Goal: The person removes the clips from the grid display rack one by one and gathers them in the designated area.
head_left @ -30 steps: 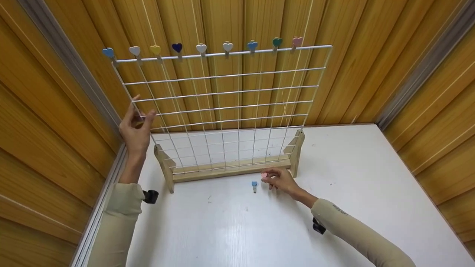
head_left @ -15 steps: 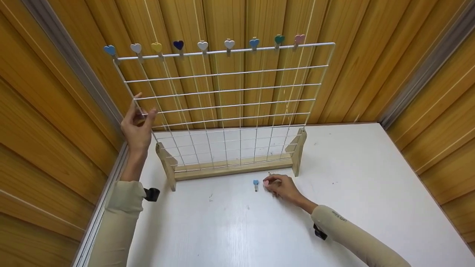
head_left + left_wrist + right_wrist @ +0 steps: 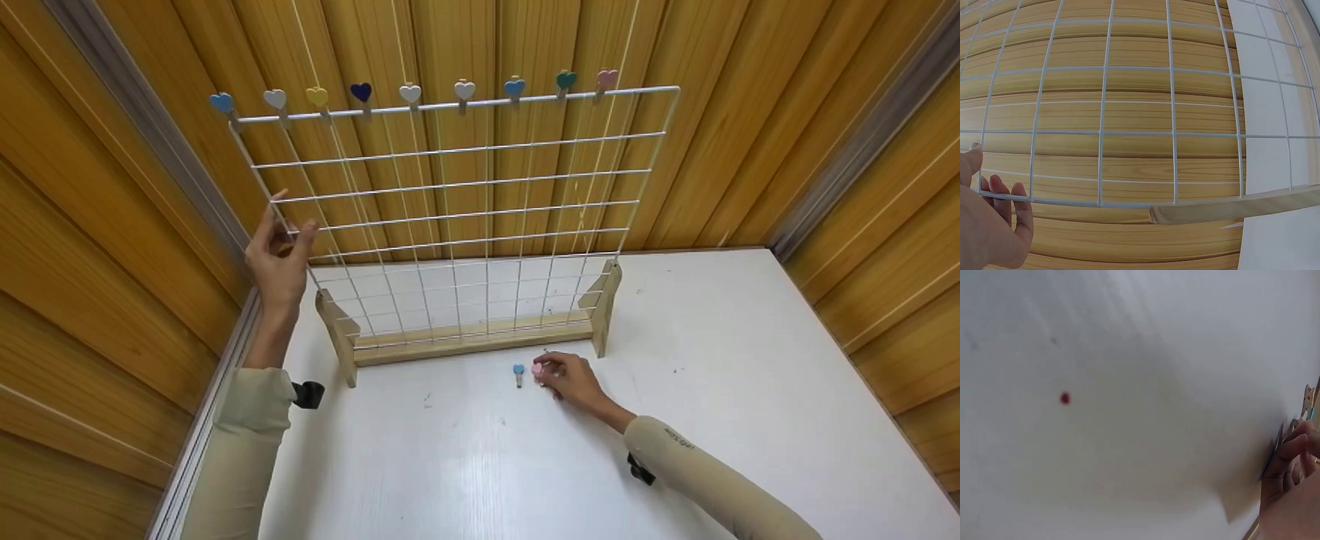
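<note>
Left hand [image 3: 279, 268] high, right hand [image 3: 574, 380] low

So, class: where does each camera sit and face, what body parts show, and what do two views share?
Head: on the head, facing forward and down at the wire grid and table; left hand, right hand and sleeves show.
Left wrist: worn there, facing through the wire grid to the wall; left hand, lower left.
Right wrist: worn there, facing the table; right hand, right edge.
Head and left wrist share: wire grid, left hand.
</note>
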### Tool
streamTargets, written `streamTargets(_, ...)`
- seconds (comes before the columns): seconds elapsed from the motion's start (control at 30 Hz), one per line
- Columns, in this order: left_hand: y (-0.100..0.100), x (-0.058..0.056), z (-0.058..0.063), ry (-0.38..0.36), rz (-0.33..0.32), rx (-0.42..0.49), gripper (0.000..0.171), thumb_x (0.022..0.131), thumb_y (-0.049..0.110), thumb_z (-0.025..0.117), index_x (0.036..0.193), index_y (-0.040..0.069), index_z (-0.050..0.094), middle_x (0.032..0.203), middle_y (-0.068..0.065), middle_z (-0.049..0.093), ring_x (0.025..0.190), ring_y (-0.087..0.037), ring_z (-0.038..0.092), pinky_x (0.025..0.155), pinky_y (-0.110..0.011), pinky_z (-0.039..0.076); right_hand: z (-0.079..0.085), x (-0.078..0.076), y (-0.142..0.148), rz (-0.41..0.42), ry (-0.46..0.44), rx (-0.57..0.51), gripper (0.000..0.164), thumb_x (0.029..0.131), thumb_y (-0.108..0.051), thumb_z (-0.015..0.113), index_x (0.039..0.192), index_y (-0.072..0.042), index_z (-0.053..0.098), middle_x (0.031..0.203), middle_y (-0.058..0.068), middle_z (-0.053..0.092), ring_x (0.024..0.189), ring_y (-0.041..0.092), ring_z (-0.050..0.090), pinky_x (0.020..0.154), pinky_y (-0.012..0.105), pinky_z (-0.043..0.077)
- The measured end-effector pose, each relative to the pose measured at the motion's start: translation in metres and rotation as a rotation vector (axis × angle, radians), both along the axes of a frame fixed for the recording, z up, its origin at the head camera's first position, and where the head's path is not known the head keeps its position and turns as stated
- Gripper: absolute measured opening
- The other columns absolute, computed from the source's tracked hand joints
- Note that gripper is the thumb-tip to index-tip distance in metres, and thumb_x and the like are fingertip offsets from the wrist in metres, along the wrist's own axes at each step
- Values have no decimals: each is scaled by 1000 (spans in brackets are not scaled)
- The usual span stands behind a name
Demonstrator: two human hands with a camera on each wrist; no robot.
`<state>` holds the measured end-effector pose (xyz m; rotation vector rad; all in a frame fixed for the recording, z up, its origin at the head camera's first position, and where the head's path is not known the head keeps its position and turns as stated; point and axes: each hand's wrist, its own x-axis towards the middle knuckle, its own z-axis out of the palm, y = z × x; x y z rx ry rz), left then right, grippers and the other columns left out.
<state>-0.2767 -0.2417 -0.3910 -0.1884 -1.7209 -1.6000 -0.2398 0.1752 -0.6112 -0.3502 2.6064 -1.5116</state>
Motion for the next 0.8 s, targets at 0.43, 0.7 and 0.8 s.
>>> streamTargets(0.43,3,3,0,-21,17,19,44,94,2,71,137,6,62,82,9,51,73,-5,50,70,-20,43,11,-1,-7,-87,-58,57,23,90,-12,77,109,2,72,77,11,74,50,13,57,48,21,44)
streamTargets(0.7,3,2,1,-45,29,-7,44,95,5,70,138,5,61,81,10,50,75,-5,49,72,-21,43,10,-2,-10,-109,-66,80,23,90,-13,78,108,2,72,73,11,74,48,12,56,48,20,41)
streamTargets(0.8,3,3,2,-56,34,-14,44,96,6,70,139,6,61,81,10,50,76,-5,49,73,-23,43,10,-3,-10,-108,-64,50,25,90,-13,77,109,4,72,76,14,75,47,11,56,47,20,41)
